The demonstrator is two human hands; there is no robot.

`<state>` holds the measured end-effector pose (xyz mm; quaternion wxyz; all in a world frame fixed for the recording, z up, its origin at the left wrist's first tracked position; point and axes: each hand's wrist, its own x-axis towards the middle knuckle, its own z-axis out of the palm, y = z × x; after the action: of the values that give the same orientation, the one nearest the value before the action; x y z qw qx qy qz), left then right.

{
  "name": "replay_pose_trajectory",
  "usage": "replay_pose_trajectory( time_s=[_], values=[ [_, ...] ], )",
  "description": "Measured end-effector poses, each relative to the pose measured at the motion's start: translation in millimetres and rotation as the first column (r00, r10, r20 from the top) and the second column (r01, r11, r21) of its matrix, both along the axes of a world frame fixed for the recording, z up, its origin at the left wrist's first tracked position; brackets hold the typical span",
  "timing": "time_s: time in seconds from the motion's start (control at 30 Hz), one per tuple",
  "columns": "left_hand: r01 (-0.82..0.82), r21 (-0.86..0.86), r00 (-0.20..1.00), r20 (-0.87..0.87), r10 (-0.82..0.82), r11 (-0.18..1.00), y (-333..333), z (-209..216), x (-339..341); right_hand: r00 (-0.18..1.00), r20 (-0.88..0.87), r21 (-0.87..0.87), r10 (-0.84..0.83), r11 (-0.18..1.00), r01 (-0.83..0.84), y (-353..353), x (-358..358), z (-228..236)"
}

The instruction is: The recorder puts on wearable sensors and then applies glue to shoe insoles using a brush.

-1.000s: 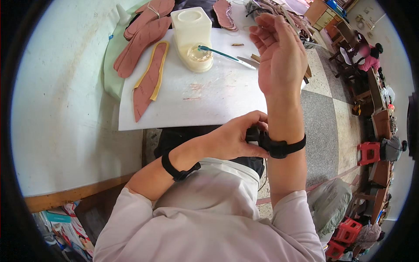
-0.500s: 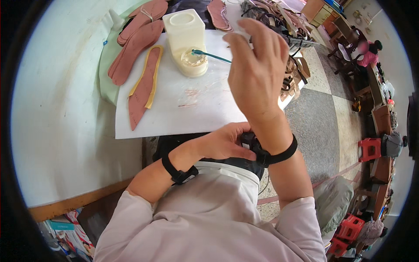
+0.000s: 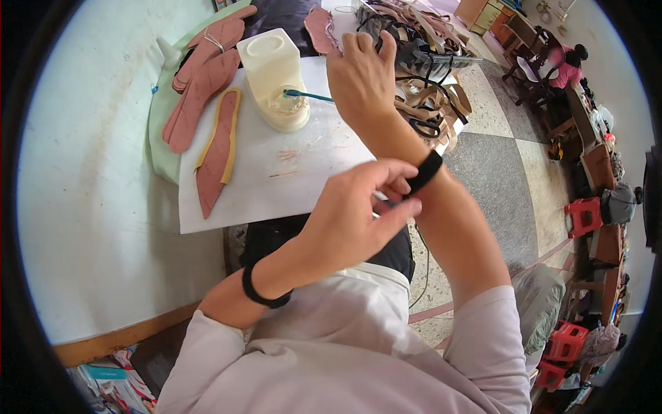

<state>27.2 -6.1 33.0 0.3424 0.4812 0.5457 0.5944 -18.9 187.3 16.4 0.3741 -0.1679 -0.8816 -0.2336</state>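
Observation:
My left hand (image 3: 348,214) reaches across to my right wrist. Its fingers and thumb are bent round the lower edge of a black wristband (image 3: 424,172); the band's underside is hidden. My right hand (image 3: 362,76) is raised over the table, back upward, fingers loosely bent and apart, with nothing seen in them. Beside it, a thin teal-handled brush (image 3: 310,95) leans in the round opening of a cream plastic glue container (image 3: 276,76). To the left lies a reddish-brown insole-shaped piece (image 3: 219,155) with yellow edging. Another black band (image 3: 258,290) circles my left wrist.
Stacked reddish-brown sole pieces (image 3: 200,96) lie on a green cloth by the wall. The white tabletop (image 3: 234,200) carries smudges. Straps and strips (image 3: 434,103) heap at the table's right. Red stools (image 3: 583,217) and people are farther right.
My right forearm has swung up and leftward, and its hand has turned. My left hand has shifted up along with the wristband. The view has moved slightly.

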Motion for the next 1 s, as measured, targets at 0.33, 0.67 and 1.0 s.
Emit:
replay_pose_trajectory(
  time_s=[0.33,0.67,1.0],
  values=[
    [-0.270,0.047,0.939,-0.208,0.274,0.962,25.5,-11.1,-6.8,0.947,0.185,-0.036,-0.261,0.962,0.272,11.5,-9.9,-3.6],
    [-0.099,-0.204,0.982,-0.175,0.063,0.974,28.1,-7.9,-19.2,0.935,0.225,0.001,-0.273,0.960,0.280,8.2,-11.5,-20.8],
    [-0.097,-0.105,0.981,-0.177,0.077,0.990,17.8,-1.1,-13.8,0.955,0.212,-0.029,-0.207,0.975,0.218,1.7,-6.3,-24.4]
  ],
)
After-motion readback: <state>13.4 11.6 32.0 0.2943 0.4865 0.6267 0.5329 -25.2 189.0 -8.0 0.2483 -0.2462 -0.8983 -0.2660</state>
